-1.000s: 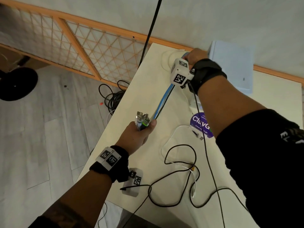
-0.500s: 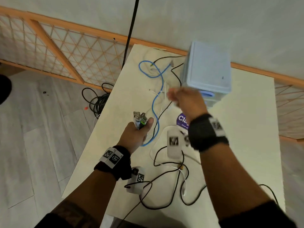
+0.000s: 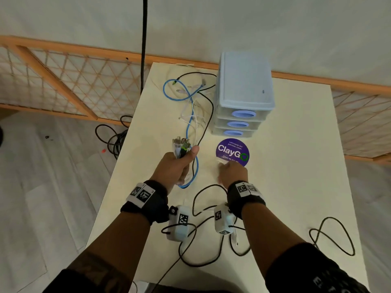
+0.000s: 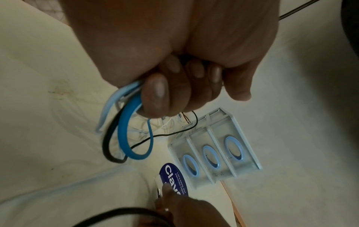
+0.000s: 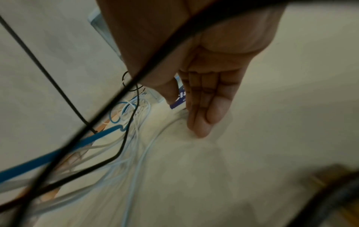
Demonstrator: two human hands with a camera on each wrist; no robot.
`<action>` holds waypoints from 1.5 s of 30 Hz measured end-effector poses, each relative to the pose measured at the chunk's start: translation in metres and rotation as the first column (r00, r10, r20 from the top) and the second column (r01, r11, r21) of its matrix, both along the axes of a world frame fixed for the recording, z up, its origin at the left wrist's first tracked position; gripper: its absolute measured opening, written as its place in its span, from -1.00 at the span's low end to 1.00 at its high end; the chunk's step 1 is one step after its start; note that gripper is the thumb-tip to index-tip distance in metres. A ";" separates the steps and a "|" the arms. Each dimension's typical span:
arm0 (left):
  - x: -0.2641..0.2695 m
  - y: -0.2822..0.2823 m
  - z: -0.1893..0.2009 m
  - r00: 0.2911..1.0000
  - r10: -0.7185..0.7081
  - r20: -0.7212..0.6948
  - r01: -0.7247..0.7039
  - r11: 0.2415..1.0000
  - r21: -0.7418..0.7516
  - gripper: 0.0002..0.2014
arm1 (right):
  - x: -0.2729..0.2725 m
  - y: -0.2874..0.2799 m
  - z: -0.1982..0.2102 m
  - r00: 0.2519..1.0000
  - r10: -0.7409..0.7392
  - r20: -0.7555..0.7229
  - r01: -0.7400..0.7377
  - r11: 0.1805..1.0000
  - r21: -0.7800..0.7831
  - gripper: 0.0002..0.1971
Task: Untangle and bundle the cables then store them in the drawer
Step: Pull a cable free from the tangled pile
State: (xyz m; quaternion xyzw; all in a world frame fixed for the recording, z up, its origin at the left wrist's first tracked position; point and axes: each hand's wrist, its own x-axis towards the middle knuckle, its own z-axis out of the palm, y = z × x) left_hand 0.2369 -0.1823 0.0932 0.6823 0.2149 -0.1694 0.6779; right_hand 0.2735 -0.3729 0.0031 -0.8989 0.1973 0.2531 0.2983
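Note:
My left hand (image 3: 179, 163) grips a bunch of cable ends (image 3: 181, 145), plugs pointing up, over the table's left half. From its fist (image 4: 174, 92) a blue cable (image 3: 191, 106) (image 4: 124, 130), a black cable (image 3: 208, 115) and thin white cables (image 3: 196, 121) trail slack to the far end of the table. My right hand (image 3: 229, 169) (image 5: 200, 119) points straight fingers down onto the table at the near edge of a purple sticker (image 3: 232, 152), beside a thin white cable; it holds nothing that I can see. A light-blue three-drawer unit (image 3: 243, 92) (image 4: 213, 153) stands behind, drawers closed.
Black camera leads loop over the near table (image 3: 198, 208), with another black loop at the right (image 3: 330, 235). A coil of black cable (image 3: 114, 136) lies on the floor past the table's left edge. A wooden lattice fence (image 3: 63, 85) runs along the wall.
My right hand let go of the stretched cables at the far end and came back down beside the sticker. The blue cable now lies slack. The left hand kept its grip.

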 end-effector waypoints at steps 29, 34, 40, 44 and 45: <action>-0.029 0.001 0.004 1.000 -0.015 -0.003 0.015 0.998 -0.067 -0.40 | -0.024 -0.028 0.025 0.946 -0.321 -0.044 0.324 0.933 0.160 -0.67; -0.025 -0.002 0.012 1.000 0.011 -0.026 -0.014 0.991 -0.131 -0.40 | -0.032 -0.025 0.083 0.841 -0.430 0.327 0.243 0.842 0.481 -0.81; -0.016 -0.015 0.025 0.999 -0.051 -0.002 0.049 0.976 -0.212 -0.43 | -0.039 -0.002 0.155 0.861 -0.331 0.387 -0.056 0.694 0.718 -0.86; -0.012 -0.025 0.028 0.992 -0.122 0.039 0.128 0.956 -0.264 -0.45 | -0.053 0.017 0.134 0.941 -0.171 0.292 -0.042 0.797 0.602 -0.91; -0.012 -0.028 0.029 0.989 -0.138 0.057 0.147 0.957 -0.251 -0.48 | -0.057 0.020 0.128 0.950 -0.155 0.270 -0.042 0.795 0.605 -0.92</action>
